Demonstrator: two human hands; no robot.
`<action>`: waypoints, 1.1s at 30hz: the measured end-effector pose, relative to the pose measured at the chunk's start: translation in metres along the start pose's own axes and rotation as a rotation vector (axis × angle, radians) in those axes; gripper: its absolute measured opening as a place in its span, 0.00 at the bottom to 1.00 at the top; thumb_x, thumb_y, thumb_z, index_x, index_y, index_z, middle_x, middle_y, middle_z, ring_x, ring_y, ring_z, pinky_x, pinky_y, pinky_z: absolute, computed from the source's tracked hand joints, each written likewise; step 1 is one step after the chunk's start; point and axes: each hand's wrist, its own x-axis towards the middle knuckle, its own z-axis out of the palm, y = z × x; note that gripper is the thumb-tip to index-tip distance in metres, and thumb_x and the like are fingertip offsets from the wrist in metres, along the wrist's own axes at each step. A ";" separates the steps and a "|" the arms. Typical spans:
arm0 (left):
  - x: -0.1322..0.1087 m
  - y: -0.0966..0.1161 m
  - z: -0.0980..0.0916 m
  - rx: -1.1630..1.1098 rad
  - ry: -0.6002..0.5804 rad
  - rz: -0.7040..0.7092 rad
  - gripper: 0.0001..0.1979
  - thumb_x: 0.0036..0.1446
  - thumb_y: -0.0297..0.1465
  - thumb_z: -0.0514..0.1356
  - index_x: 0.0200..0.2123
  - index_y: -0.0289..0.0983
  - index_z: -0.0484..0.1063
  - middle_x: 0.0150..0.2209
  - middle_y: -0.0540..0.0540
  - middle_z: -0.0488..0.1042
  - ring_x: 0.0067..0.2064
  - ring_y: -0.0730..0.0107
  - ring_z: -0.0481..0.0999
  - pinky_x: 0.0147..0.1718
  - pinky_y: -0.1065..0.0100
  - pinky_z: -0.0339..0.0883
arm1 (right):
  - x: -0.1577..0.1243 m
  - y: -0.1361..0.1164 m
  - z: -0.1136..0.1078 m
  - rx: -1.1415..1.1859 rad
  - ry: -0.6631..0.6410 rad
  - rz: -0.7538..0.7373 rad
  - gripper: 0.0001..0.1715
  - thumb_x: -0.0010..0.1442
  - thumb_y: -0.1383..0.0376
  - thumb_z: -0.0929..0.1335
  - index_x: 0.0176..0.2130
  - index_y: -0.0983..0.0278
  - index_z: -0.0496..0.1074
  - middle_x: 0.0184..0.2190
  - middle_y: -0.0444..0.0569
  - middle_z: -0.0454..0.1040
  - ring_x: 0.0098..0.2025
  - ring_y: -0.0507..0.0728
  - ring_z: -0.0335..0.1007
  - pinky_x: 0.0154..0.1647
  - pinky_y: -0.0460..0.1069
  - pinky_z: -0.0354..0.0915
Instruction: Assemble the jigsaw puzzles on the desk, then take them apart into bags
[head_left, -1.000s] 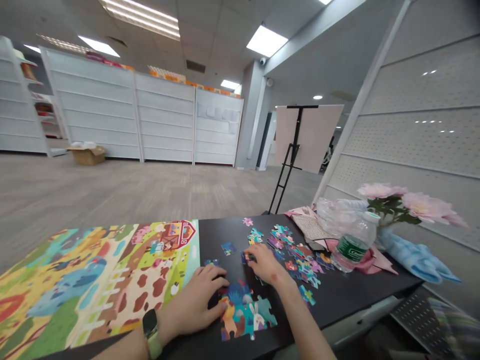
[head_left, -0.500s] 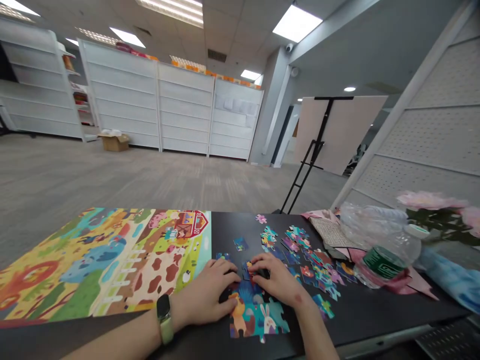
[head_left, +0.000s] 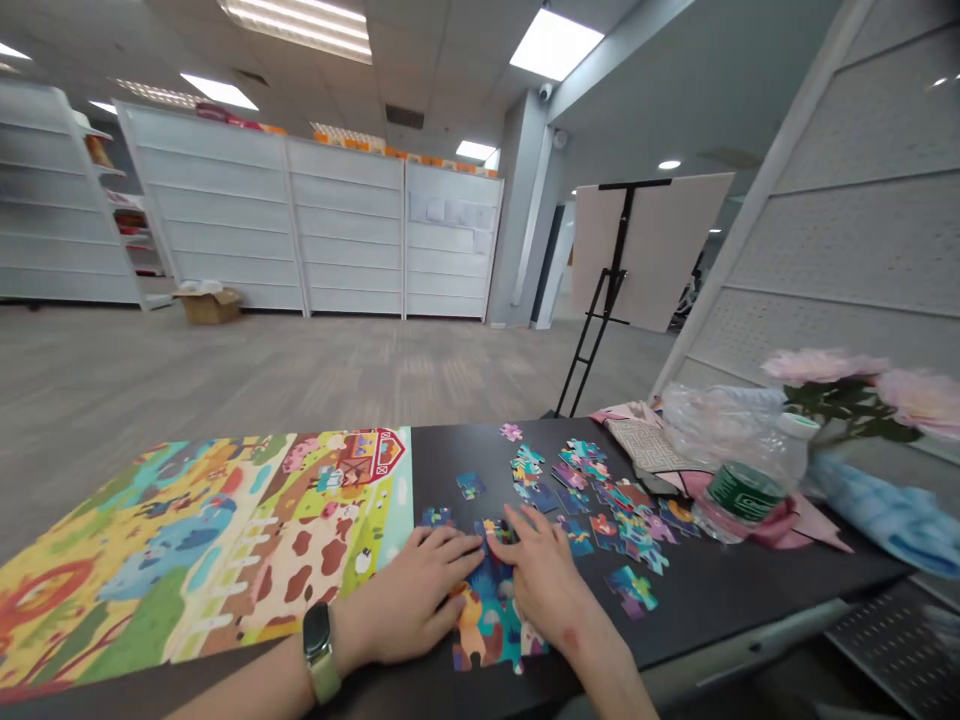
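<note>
A partly joined jigsaw puzzle (head_left: 480, 630) with an orange animal on a blue-green background lies on the black table in front of me. My left hand (head_left: 416, 590), with a smartwatch at the wrist, lies along its left side, fingers stretched and touching its edge. My right hand (head_left: 544, 570) rests over its right part with fingers spread, pressing on a piece (head_left: 489, 530) at the upper end. The right hand covers part of the picture, including most of the rabbit. Close to the left fingertips is a dark blue piece (head_left: 437, 516), and another loose piece (head_left: 471, 486) lies farther off.
A colourful farm-and-animal sheet (head_left: 300, 550) covers the table's left side. Several loose pieces (head_left: 630, 520) are scattered at right, near a plastic bottle (head_left: 742, 490), patterned cloth (head_left: 645, 445) and pink flowers (head_left: 832, 368). An easel (head_left: 600, 310) stands beyond the table.
My right hand has flattened and spread its fingers, shifting over the puzzle so the rabbit is now mostly covered. My left hand stays beside the puzzle. The whole view has swung slightly right.
</note>
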 end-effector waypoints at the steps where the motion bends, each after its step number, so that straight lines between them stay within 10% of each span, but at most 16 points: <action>1: 0.000 0.000 0.001 -0.002 0.002 0.002 0.26 0.66 0.32 0.52 0.66 0.47 0.58 0.64 0.46 0.65 0.62 0.53 0.64 0.62 0.49 0.55 | -0.002 -0.001 0.000 0.005 -0.011 -0.001 0.37 0.49 0.78 0.64 0.52 0.49 0.76 0.65 0.51 0.64 0.67 0.69 0.54 0.59 0.67 0.57; 14: 0.000 -0.003 0.001 -0.010 -0.050 -0.019 0.26 0.67 0.33 0.52 0.66 0.51 0.57 0.67 0.50 0.61 0.65 0.53 0.60 0.64 0.48 0.54 | -0.012 0.050 -0.002 0.152 0.281 0.147 0.27 0.61 0.72 0.59 0.56 0.60 0.73 0.58 0.53 0.71 0.62 0.61 0.63 0.63 0.61 0.58; 25: 0.001 -0.004 -0.013 -0.009 -0.008 -0.002 0.23 0.64 0.30 0.54 0.61 0.47 0.64 0.63 0.47 0.66 0.62 0.53 0.65 0.62 0.50 0.57 | 0.106 0.091 -0.017 0.060 -0.003 0.062 0.28 0.59 0.72 0.67 0.58 0.64 0.69 0.56 0.54 0.73 0.60 0.61 0.66 0.62 0.56 0.59; 33: -0.003 -0.011 -0.008 -0.037 0.158 0.064 0.17 0.62 0.26 0.55 0.53 0.45 0.70 0.56 0.45 0.71 0.55 0.55 0.69 0.57 0.53 0.62 | 0.138 0.088 -0.041 -0.051 -0.271 0.124 0.21 0.66 0.58 0.68 0.54 0.64 0.69 0.53 0.52 0.71 0.49 0.59 0.72 0.49 0.59 0.71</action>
